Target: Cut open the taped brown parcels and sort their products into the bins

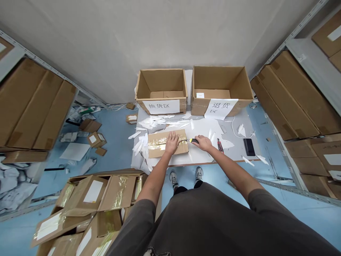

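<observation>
A taped cardboard box (156, 144) lies flat on the white table, shiny tape running along its top. My left hand (172, 143) rests on top of the box with its fingers stretched out flat. In my right hand (203, 143) is a yellow and black utility knife (193, 140), its blade end pointing left at the right part of the box near the tape. My fingers are wrapped round the knife's handle. Whether the blade tip is in the tape or only over it, I cannot tell.
Two open cartons with paper signs, a left one (161, 101) and a right one (198, 106), stand behind. Torn paper strips (151, 122), a red and black tool (220, 145) and a black phone (249, 147) lie on the table. A large carton of parcels (117, 192) stands front left.
</observation>
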The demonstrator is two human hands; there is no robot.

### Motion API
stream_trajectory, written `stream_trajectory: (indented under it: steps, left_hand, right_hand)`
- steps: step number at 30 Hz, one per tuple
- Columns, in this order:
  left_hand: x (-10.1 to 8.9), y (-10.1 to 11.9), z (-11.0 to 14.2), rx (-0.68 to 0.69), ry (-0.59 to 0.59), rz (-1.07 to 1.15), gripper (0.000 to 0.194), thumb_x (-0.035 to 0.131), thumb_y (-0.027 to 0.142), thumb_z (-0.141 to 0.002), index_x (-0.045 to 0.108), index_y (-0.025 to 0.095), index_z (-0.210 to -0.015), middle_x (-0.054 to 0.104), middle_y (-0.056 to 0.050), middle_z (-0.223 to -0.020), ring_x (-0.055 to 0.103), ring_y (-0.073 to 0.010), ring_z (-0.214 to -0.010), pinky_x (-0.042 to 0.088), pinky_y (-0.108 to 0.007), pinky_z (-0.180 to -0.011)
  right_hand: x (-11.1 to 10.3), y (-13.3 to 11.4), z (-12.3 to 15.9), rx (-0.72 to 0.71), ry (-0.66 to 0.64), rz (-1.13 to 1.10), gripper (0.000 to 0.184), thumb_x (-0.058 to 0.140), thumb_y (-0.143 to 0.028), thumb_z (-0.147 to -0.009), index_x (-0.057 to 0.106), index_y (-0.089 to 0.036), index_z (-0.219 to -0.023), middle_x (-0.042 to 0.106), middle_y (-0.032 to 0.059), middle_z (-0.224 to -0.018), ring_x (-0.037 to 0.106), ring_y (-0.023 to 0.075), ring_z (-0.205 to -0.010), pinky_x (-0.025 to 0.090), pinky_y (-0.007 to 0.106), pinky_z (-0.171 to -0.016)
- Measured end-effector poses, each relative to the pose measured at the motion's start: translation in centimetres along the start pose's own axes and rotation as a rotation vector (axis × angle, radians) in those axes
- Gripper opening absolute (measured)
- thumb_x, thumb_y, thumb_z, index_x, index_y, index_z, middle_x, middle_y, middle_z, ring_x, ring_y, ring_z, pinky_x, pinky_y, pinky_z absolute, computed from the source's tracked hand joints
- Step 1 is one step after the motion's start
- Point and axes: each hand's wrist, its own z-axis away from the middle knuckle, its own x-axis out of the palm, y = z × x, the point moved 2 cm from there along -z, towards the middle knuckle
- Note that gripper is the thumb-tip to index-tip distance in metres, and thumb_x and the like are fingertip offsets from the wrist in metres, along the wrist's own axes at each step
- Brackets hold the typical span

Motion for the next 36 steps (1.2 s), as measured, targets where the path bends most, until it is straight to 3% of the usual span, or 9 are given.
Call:
stream_trajectory:
  steps: [10,17,22,25,28,31,33,36]
  left_hand:
    - [0.5,-0.4,0.0,0.019,0.067,-0.079,0.059,0.041,0.046,-0.110,0.046,0.021,-0.162,0.031,-0.012,-0.176,0.003,-0.0307,-0.169,0.006,-0.061,-0.136]
    - [0.1,-0.3,0.4,0.007,0.059,-0.084,0.059,0.039,0.046,-0.110,0.047,0.021,-0.162,0.033,-0.011,-0.175,0.005,-0.0299,-0.169,0.009,-0.062,-0.136]
    - [-0.5,-0.1,0.6,-0.003,0.049,-0.075,0.061,0.046,0.050,-0.107,0.045,0.026,-0.164,0.032,-0.009,-0.176,0.007,-0.0307,-0.168,0.011,-0.064,-0.135]
    - [-1.4,0.0,0.6,0.021,0.039,-0.061,0.066,0.046,0.057,-0.106,0.047,0.023,-0.162,0.030,-0.010,-0.177,0.010,-0.0317,-0.168,0.013,-0.060,-0.135]
    - [-3.6,-1.2,0.5,0.059,0.009,-0.049,0.064,0.042,0.056,-0.107,0.051,0.020,-0.159,0.037,-0.010,-0.174,0.018,-0.0291,-0.167,0.018,-0.050,-0.135]
    - [-6.6,-4.2,0.5,0.018,0.000,-0.087,0.065,0.050,0.056,-0.103,0.051,0.022,-0.159,0.041,-0.009,-0.172,0.016,-0.0299,-0.167,0.021,-0.046,-0.134]
    - [-8.3,-6.8,0.8,-0.064,-0.029,-0.126,0.082,0.059,0.064,-0.096,0.042,0.023,-0.165,0.032,-0.010,-0.176,0.012,-0.0353,-0.167,0.021,-0.049,-0.133]
    - [-9.5,-10.0,1.8,-0.155,-0.106,-0.145,0.093,0.057,0.074,-0.093,0.036,0.022,-0.168,0.034,-0.014,-0.175,0.027,-0.0386,-0.161,0.023,-0.049,-0.130]
  right_hand:
    - [-0.3,0.3,-1.6,-0.059,0.014,-0.026,0.035,0.059,-0.055,-0.105,0.068,-0.023,-0.119,0.071,0.0150,-0.120,0.061,0.0310,-0.112,0.043,0.034,-0.086]
    - [-0.6,1.6,-3.0,-0.018,0.055,-0.101,0.032,0.060,-0.052,-0.105,0.067,-0.024,-0.118,0.070,0.0154,-0.123,0.061,0.0315,-0.115,0.043,0.034,-0.089]
    - [0.2,1.5,-1.5,0.102,0.070,-0.161,0.034,0.060,-0.054,-0.104,0.063,-0.023,-0.116,0.072,0.0164,-0.120,0.065,0.0320,-0.112,0.045,0.035,-0.087]
    - [1.9,-0.1,0.8,0.314,0.078,-0.320,0.039,0.051,-0.061,-0.106,0.059,-0.023,-0.115,0.075,0.0139,-0.109,0.071,0.0310,-0.100,0.047,0.034,-0.081]
    - [4.5,-3.6,2.9,0.484,0.073,-0.543,0.041,0.060,-0.065,-0.098,0.056,-0.026,-0.107,0.076,0.0081,-0.098,0.074,0.0298,-0.093,0.050,0.033,-0.075]
    - [7.1,-7.7,4.0,0.593,0.085,-0.730,0.035,0.064,-0.060,-0.094,0.054,-0.027,-0.100,0.076,0.0045,-0.088,0.075,0.0271,-0.084,0.052,0.031,-0.068]
    - [8.3,-10.0,4.1,0.629,0.081,-0.822,0.034,0.062,-0.059,-0.095,0.054,-0.027,-0.104,0.075,0.0039,-0.083,0.075,0.0245,-0.072,0.053,0.031,-0.064]
    - [8.4,-11.7,2.9,0.610,0.145,-0.811,0.035,0.062,-0.056,-0.095,0.054,-0.026,-0.114,0.076,0.0049,-0.086,0.074,0.0237,-0.067,0.053,0.031,-0.063]
